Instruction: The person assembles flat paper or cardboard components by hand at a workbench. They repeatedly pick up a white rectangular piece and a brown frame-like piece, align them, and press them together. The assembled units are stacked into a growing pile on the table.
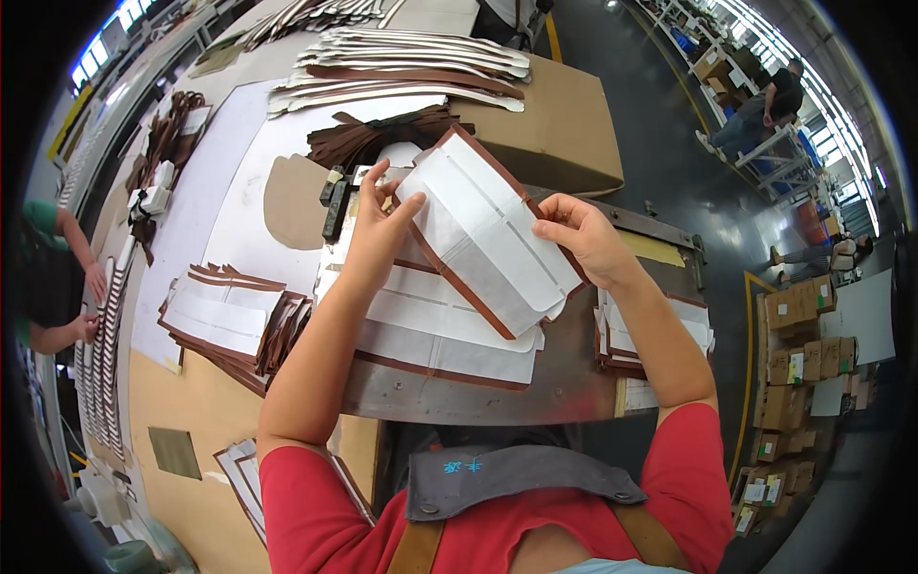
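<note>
A white-backed panel with brown edges (488, 225) is tilted in the air between my two hands. My left hand (378, 220) has it by the left edge, the thumb on the white face. At the opposite edge, my right hand (579, 234) pinches it between thumb and fingers. Below it, another white panel with brown borders (430, 325) lies on the metal worktop (382, 392), partly covered by the raised one. Just beyond my left hand stands a small dark metal block (335, 215), part of a fixture mostly hidden by the hand and panel.
Stacks of similar panels lie left (225, 316) and right (650, 335). Farther off are dark brown strips (373, 139), a pile of white and brown strips (402, 72) and a cardboard box (564, 124). A co-worker's hands (91, 306) are at the far left.
</note>
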Demonstrator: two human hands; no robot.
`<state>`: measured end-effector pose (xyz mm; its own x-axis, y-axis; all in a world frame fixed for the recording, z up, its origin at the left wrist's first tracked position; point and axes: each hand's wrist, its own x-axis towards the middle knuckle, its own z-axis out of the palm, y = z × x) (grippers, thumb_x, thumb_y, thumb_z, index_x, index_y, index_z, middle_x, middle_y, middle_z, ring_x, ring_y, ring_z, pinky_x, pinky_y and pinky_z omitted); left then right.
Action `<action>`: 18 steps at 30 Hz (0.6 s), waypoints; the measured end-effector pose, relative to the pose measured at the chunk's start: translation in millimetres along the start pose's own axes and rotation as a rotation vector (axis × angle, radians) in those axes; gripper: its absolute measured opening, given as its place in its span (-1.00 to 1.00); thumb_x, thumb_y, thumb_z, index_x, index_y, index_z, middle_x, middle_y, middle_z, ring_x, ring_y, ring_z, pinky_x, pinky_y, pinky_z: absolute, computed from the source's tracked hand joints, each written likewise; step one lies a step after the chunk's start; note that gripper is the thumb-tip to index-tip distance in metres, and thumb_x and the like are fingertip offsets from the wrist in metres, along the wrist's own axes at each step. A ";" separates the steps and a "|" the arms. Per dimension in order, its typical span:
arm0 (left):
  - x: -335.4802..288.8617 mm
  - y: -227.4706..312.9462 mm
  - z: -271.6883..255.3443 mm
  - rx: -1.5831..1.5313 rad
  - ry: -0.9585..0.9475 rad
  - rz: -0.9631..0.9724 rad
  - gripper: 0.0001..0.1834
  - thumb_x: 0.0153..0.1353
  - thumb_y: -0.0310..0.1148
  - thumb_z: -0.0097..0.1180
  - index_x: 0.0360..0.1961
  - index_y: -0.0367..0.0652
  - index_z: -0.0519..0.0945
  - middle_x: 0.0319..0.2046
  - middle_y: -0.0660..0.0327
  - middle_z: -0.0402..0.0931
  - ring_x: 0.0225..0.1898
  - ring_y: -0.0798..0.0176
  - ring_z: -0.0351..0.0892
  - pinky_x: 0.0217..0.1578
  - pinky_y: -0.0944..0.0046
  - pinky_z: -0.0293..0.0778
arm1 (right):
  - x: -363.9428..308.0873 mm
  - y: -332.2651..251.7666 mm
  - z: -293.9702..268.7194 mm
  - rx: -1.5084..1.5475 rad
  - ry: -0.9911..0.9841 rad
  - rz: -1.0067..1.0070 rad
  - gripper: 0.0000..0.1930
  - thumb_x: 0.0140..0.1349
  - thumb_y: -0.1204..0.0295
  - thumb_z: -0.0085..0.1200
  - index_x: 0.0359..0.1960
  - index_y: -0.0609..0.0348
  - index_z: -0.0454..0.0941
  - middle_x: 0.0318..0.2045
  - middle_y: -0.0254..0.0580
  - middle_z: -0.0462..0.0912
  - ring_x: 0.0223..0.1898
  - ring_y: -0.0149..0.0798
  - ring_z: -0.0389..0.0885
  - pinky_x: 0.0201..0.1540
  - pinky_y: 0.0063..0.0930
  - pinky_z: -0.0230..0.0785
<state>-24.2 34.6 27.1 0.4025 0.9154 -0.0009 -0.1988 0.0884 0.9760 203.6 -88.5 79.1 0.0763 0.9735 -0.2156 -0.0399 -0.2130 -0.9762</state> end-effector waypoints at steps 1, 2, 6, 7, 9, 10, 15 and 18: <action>3.7 -5.0 -1.4 -0.146 -0.028 -0.019 -0.22 0.18 -0.37 0.13 0.34 -0.16 -0.02 0.13 0.02 0.18 0.09 0.20 0.33 0.12 0.24 0.25 | -1.5 1.9 -0.6 0.001 0.003 -0.033 -0.83 0.21 0.45 0.12 -0.23 0.23 0.44 -0.36 -0.36 0.51 -0.36 -0.56 0.47 -0.31 -0.64 0.39; 2.5 -1.9 -1.0 -0.131 0.003 0.023 -0.21 0.18 -0.37 0.13 0.34 -0.15 -0.03 0.14 0.02 0.17 0.10 0.18 0.33 0.13 0.23 0.24 | -3.1 4.6 3.1 0.056 0.083 -0.108 -0.82 0.22 0.44 0.11 -0.21 0.23 0.43 -0.34 -0.35 0.50 -0.34 -0.55 0.46 -0.31 -0.62 0.39; -0.2 5.6 -1.0 0.129 0.090 0.254 -0.31 0.20 -0.38 0.10 0.31 -0.15 0.07 0.19 0.06 0.16 0.13 0.16 0.30 0.14 0.20 0.23 | -13.3 24.6 20.1 0.277 0.282 -0.193 -0.82 0.30 0.42 0.01 -0.16 0.25 0.38 -0.20 -0.22 0.53 -0.17 -0.44 0.52 -0.18 -0.53 0.46; 3.8 -1.4 -7.6 0.245 0.083 0.345 -0.35 0.21 -0.38 0.09 0.28 -0.14 0.12 0.20 0.09 0.16 0.14 0.17 0.30 0.13 0.19 0.23 | -19.4 31.0 39.3 0.317 0.281 -0.107 -0.80 0.30 0.40 0.00 -0.15 0.26 0.37 -0.21 -0.19 0.55 -0.18 -0.40 0.55 -0.19 -0.50 0.49; 1.5 1.5 -4.4 0.506 0.104 0.563 -0.57 0.16 -0.45 0.10 0.08 -0.14 0.39 0.06 0.11 0.33 0.03 0.12 0.37 0.04 0.16 0.27 | -29.2 36.1 52.1 0.229 0.027 0.154 -0.76 0.32 0.33 -0.02 -0.16 0.28 0.39 -0.28 -0.15 0.59 -0.25 -0.33 0.61 -0.24 -0.44 0.53; -0.6 1.4 -0.7 0.617 0.008 0.599 -0.62 0.15 -0.45 0.11 0.03 -0.14 0.42 0.01 0.11 0.37 0.00 0.10 0.39 0.03 0.13 0.27 | -32.2 35.1 53.3 0.097 -0.235 0.321 -0.73 0.33 0.29 -0.04 -0.18 0.30 0.41 -0.35 -0.12 0.62 -0.31 -0.29 0.64 -0.27 -0.42 0.56; -39.4 -6.7 20.3 1.352 -0.342 0.539 -0.70 0.21 -0.30 0.02 -0.01 -0.03 0.50 -0.01 0.12 0.50 0.04 -0.02 0.43 0.04 0.04 0.26 | -27.7 15.2 34.4 -0.796 0.114 -0.095 -0.76 0.24 0.26 0.04 -0.29 0.20 0.55 -0.45 -0.14 0.62 -0.44 -0.21 0.62 -0.35 -0.33 0.46; -40.8 -17.7 20.7 1.486 -0.340 0.593 -0.63 0.24 -0.23 -0.03 0.07 -0.01 0.45 0.12 0.17 0.41 0.12 -0.03 0.38 0.07 0.02 0.24 | -18.9 44.7 1.6 -1.105 0.241 -0.498 -0.76 0.23 0.29 0.01 -0.23 0.18 0.58 -0.23 -0.17 0.63 -0.24 -0.11 0.61 -0.18 -0.29 0.45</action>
<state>-18.7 -12.4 14.4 0.7941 0.5407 0.2775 0.5159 -0.8411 0.1624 198.7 -116.3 39.6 0.0283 0.9535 0.3001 0.9000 0.1063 -0.4227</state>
